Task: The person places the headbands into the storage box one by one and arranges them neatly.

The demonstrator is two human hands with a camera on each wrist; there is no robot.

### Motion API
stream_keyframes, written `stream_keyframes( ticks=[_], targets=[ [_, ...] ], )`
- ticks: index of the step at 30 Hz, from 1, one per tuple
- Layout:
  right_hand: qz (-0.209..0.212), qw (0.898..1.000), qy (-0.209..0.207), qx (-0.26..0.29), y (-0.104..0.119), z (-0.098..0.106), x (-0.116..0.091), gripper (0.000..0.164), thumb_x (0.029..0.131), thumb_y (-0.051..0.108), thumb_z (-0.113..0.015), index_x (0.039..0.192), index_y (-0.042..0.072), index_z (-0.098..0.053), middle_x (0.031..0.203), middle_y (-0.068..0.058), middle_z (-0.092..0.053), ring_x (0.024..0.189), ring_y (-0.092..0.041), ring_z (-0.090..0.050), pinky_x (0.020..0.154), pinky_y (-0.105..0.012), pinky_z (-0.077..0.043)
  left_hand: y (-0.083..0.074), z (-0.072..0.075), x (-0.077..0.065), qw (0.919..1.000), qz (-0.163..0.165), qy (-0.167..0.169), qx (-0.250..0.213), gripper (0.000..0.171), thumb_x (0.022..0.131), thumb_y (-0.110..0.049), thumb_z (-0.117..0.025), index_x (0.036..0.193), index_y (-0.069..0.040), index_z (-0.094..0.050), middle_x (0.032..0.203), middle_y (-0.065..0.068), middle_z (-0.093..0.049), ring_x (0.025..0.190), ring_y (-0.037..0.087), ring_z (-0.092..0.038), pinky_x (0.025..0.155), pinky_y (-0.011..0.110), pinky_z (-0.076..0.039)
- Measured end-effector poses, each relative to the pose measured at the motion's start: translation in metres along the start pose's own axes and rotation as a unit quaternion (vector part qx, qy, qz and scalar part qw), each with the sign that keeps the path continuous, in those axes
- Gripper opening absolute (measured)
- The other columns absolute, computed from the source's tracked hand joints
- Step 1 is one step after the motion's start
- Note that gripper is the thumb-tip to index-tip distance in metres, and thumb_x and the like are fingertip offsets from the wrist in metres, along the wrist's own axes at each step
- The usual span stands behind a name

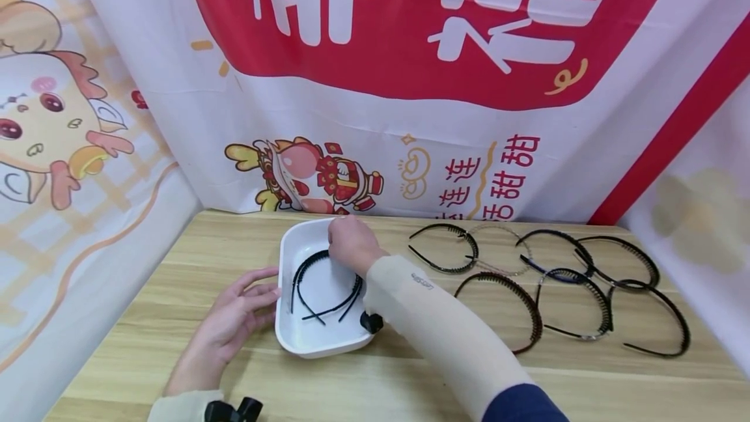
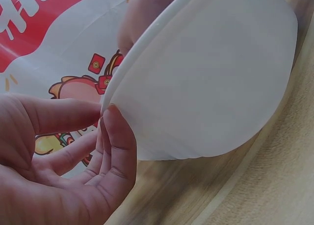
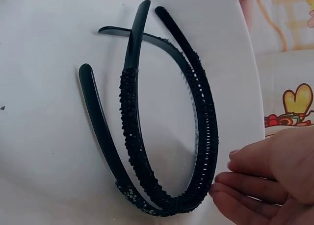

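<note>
A white plastic tub (image 1: 319, 338) stands on the table with two black headbands (image 1: 304, 267) lying crossed on its floor. My left hand (image 1: 243, 308) is at the tub's left side. In the left wrist view its thumb and bent fingers (image 2: 120, 146) pinch the tub's rim. Over the far right part of the tub reaches my right hand (image 1: 353, 244). The right wrist view shows its loosely bent fingers (image 3: 250, 188) right at the edge of the headbands' curve, not wrapped round them. One headband (image 3: 128, 122) has a bumpy black surface; the other (image 3: 206, 122) shows comb teeth.
Right of the tub, several more headbands lie spread out, among them a brown toothed one (image 1: 530, 305), a black one (image 1: 451, 269) and a thin pale one (image 1: 498, 226). A printed cloth (image 1: 328, 96) hangs behind the wooden table (image 1: 410, 389) and along its sides.
</note>
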State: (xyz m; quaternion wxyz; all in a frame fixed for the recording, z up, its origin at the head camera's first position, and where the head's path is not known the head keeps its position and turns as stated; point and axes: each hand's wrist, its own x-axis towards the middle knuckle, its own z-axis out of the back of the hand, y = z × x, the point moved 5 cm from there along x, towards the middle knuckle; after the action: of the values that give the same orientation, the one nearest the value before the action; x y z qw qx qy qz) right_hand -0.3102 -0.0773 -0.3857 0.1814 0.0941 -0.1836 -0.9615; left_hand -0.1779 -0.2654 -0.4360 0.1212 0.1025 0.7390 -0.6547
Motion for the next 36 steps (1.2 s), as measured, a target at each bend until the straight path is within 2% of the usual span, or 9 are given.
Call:
stream_keyframes(
  ticks=[4,8,17,19,21,27,28,31,36],
  targets=[
    [0.003,0.999,-0.019,0.038,-0.004,0.006,-0.007,0.013,0.103,0.020,-0.074,0.112,0.015,-0.081,0.106,0.000,-0.077,0.094,-0.015,-0.064,0.079,-0.027,-0.059,0.001,-0.001,0.001,1.0000,-0.003,0.004,0.004,0.048,0.102,-0.005,-0.068,0.146,-0.017,-0.056,0.111,-0.006,-0.077,0.103,0.012,-0.074,0.092,0.031,-0.063],
    [0.009,0.993,-0.036,0.110,-0.009,0.013,-0.015,0.013,0.101,0.025,-0.077,0.110,0.016,-0.082,0.104,0.002,-0.078,0.093,-0.013,-0.065,0.078,-0.025,-0.058,0.002,0.001,0.002,0.9999,-0.003,0.005,0.009,0.047,0.102,-0.006,-0.068,0.146,-0.018,-0.056,0.111,-0.006,-0.077,0.105,0.012,-0.073,0.093,0.032,-0.062],
    [0.020,0.963,-0.044,0.265,-0.042,0.038,-0.045,0.011,0.099,0.028,-0.079,0.103,0.019,-0.082,0.097,0.003,-0.079,0.090,-0.011,-0.071,0.080,-0.028,-0.060,0.003,0.001,0.002,0.9998,0.004,0.005,0.017,0.050,0.102,-0.006,-0.069,0.148,-0.017,-0.055,0.112,-0.006,-0.076,0.106,0.013,-0.073,0.094,0.032,-0.062],
    [0.019,0.955,-0.046,0.292,-0.054,0.046,-0.057,0.011,0.097,0.025,-0.081,0.105,0.018,-0.082,0.098,0.001,-0.080,0.089,-0.012,-0.072,0.080,-0.029,-0.061,0.003,0.001,0.002,0.9999,0.005,0.005,0.015,0.050,0.102,-0.006,-0.069,0.149,-0.017,-0.054,0.112,-0.006,-0.076,0.106,0.013,-0.072,0.094,0.032,-0.062],
    [0.013,0.942,-0.048,0.333,-0.068,0.052,-0.070,0.013,0.096,0.022,-0.082,0.106,0.015,-0.081,0.099,-0.002,-0.081,0.090,-0.016,-0.075,0.082,-0.032,-0.064,0.003,0.001,0.002,0.9999,0.006,0.004,0.014,0.051,0.102,-0.006,-0.069,0.150,-0.016,-0.054,0.111,-0.006,-0.076,0.106,0.013,-0.072,0.094,0.031,-0.062],
    [-0.032,0.874,-0.047,0.482,-0.118,0.057,-0.110,0.028,0.094,0.015,-0.082,0.119,0.003,-0.076,0.110,-0.013,-0.081,0.099,-0.026,-0.079,0.095,-0.042,-0.066,0.003,0.002,0.001,0.9999,0.005,0.000,0.011,0.050,0.102,-0.005,-0.068,0.149,-0.016,-0.054,0.109,-0.006,-0.077,0.104,0.012,-0.073,0.092,0.031,-0.063],
    [-0.040,0.869,-0.052,0.491,-0.127,0.057,-0.117,0.029,0.094,0.015,-0.082,0.120,0.002,-0.075,0.112,-0.013,-0.080,0.099,-0.025,-0.079,0.095,-0.041,-0.066,0.003,0.001,0.001,0.9999,0.005,0.000,0.010,0.050,0.102,-0.005,-0.069,0.149,-0.016,-0.054,0.110,-0.006,-0.077,0.104,0.012,-0.073,0.092,0.031,-0.063],
    [-0.059,0.861,-0.070,0.500,-0.152,0.056,-0.136,0.034,0.096,0.017,-0.081,0.124,0.000,-0.072,0.117,-0.014,-0.079,0.102,-0.023,-0.078,0.098,-0.039,-0.064,0.003,0.001,0.001,0.9999,0.003,0.000,0.012,0.049,0.102,-0.005,-0.069,0.148,-0.016,-0.055,0.110,-0.006,-0.077,0.104,0.013,-0.074,0.092,0.031,-0.063],
    [-0.098,0.864,-0.116,0.479,-0.193,0.052,-0.167,0.040,0.098,0.020,-0.080,0.131,0.001,-0.069,0.119,-0.010,-0.076,0.103,-0.018,-0.074,0.096,-0.035,-0.064,0.003,0.000,0.001,0.9999,0.000,-0.003,0.015,0.047,0.102,-0.005,-0.068,0.146,-0.018,-0.057,0.110,-0.006,-0.077,0.103,0.012,-0.073,0.092,0.031,-0.062]
  ],
)
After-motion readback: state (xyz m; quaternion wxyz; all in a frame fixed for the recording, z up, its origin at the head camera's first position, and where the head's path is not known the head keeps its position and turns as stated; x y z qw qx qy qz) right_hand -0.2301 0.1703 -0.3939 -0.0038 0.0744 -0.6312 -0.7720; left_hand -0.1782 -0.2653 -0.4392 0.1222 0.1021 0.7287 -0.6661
